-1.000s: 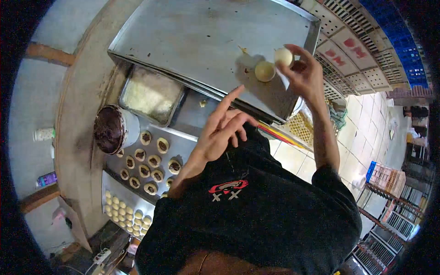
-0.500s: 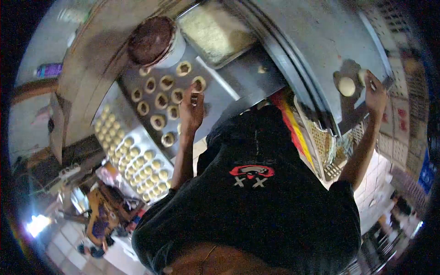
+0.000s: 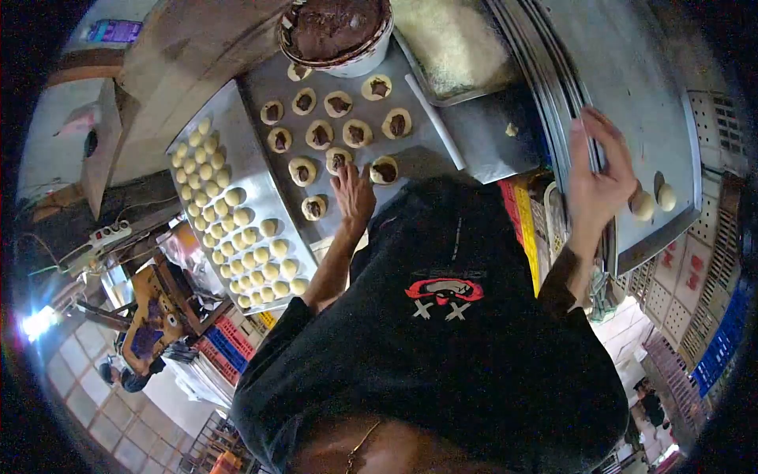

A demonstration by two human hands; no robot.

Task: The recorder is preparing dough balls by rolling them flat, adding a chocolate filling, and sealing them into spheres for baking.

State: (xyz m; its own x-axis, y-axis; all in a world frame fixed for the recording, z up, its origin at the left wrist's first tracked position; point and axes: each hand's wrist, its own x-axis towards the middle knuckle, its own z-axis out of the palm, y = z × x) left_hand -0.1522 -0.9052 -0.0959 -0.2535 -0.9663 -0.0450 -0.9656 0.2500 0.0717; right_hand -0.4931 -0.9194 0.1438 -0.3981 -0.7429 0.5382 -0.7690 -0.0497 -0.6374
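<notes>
My left hand [image 3: 355, 197] reaches over the dark baking tray [image 3: 268, 79], fingers stretched and a little apart. Its fingertips meet the near edge of a flat dough round [image 3: 338, 159] with dark brown filling, which still lies flat. Several similar filled rounds surround it, such as one [image 3: 384, 169] just to the right. My right hand [image 3: 602, 166], slightly smeared, is raised above the left rim of the right-hand tray [image 3: 655, 110]. Thumb and fingers are apart with nothing seen between them. Two smooth dough balls [image 3: 643, 207] sit on that tray beside the wrist.
A white bucket [image 3: 359, 62] of dark brown filling stands behind the rounds. To its right lies a shallow pan [image 3: 454, 47] of pale yellowish contents. A white bar [image 3: 436, 122] divides the metal surface. At left, a tray [image 3: 253, 197] carries several rows of dough balls. Stacked crates line the right side.
My right hand has come left, away from the dough ball it was touching, and two balls now sit there. My left hand has shifted to another filled round. The view has also turned.
</notes>
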